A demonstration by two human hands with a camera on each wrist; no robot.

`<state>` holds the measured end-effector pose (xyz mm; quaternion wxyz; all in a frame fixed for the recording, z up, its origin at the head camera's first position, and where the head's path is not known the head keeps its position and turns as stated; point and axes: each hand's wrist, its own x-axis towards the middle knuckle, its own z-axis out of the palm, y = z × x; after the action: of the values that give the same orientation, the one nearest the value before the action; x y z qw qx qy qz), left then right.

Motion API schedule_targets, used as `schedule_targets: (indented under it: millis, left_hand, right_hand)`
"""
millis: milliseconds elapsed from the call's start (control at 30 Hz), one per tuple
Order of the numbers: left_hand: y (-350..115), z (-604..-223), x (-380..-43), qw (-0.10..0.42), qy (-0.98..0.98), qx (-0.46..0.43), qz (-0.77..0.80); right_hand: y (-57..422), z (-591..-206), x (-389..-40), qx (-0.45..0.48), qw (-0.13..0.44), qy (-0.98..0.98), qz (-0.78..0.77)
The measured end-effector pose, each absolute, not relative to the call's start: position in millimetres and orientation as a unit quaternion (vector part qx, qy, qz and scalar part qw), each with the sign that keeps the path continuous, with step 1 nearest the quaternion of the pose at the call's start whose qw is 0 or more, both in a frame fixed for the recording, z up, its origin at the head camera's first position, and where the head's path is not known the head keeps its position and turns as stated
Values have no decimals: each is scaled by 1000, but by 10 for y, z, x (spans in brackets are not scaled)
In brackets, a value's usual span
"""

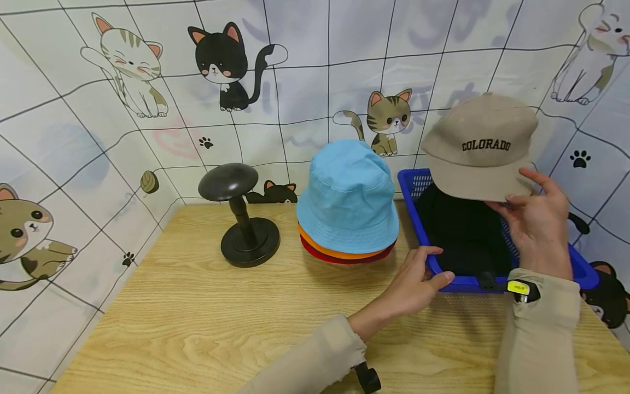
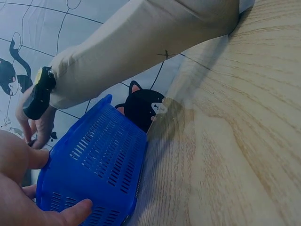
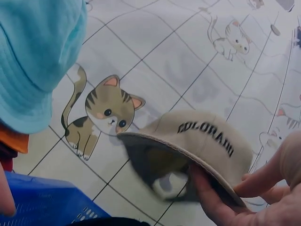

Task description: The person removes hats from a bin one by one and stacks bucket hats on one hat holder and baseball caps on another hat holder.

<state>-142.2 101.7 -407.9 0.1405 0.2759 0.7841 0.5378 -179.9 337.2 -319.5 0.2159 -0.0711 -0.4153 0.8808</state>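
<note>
My right hand point(image 1: 538, 224) pinches the brim of a beige cap point(image 1: 482, 123) marked COLORADO and holds it upright above the blue basket point(image 1: 465, 285). In the right wrist view, the thumb and fingers lie on opposite sides of the brim of the cap point(image 3: 211, 129), and its hollow underside shows. My left hand point(image 1: 410, 284) grips the basket's near left corner. From the left wrist view, its thumb presses the outer wall of the basket point(image 2: 101, 155). Black headwear or cloth point(image 1: 458, 235) lies inside the basket, partly covered by the cap in the head view.
Left of the basket, a light blue bucket hat point(image 1: 346, 191) tops a stack with an orange hat point(image 1: 339, 251) and a red one point(image 1: 344, 260). A black hat stand point(image 1: 241, 214) stands farther left on the wooden table point(image 1: 197, 328). Cat-print sheeting point(image 1: 305, 82) lines the walls.
</note>
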Motion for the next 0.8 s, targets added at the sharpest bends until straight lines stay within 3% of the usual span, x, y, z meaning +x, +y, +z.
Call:
schedule_targets:
  millis: [233,400,633,800]
  left_hand:
    - [970,-4032,-1435,151,785,273,535]
    - [847,-3768,-1402,154,802,279,506]
    - [473,-3296,-1364,120,761,280,573]
    - [185,-3107,-1449,57,707,264,654]
  right_hand:
    - [3224,-3052,-1685,-22,234,-405,884]
    - [3054,-2940,-1627,17,240,-420,875]
    - [2788,-2823,-1596,85,256,-447,853]
    - [2566,-2728,-1524,131,267,-464,834]
